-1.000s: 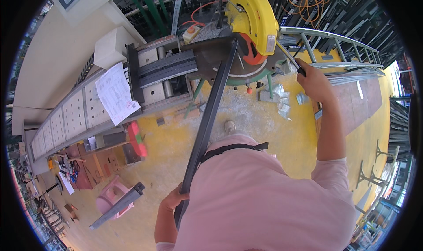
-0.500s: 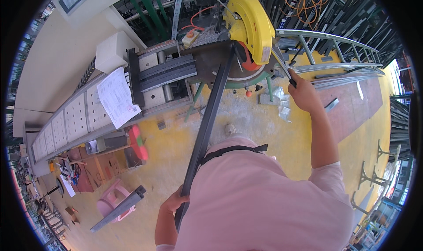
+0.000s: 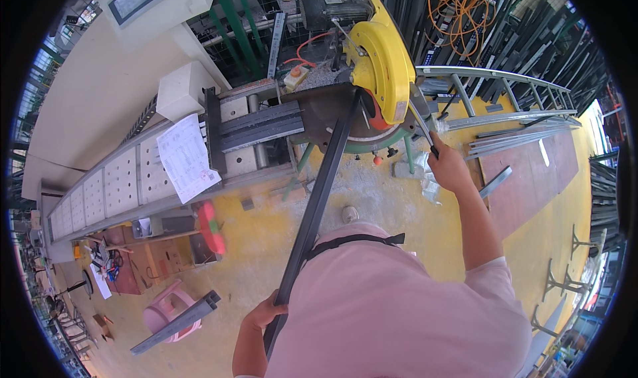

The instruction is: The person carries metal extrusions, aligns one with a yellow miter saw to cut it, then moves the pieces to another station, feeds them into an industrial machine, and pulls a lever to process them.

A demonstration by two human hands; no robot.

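Containers: grey box [image 3: 174, 220] under the perforated bench [image 3: 119, 179]; contents too small to make out from here. Long dark bar [image 3: 316, 208]: far end on the saw table [image 3: 325, 99], beside the yellow blade guard [image 3: 385, 62]; long axis slants from there down and leftward past the person's waist. Left hand [image 3: 266, 311] clasped on the bar's near stretch, most of its length lying ahead of that hand. Right hand [image 3: 450, 167], well apart from the bar, wrapped around the saw handle [image 3: 433, 149].
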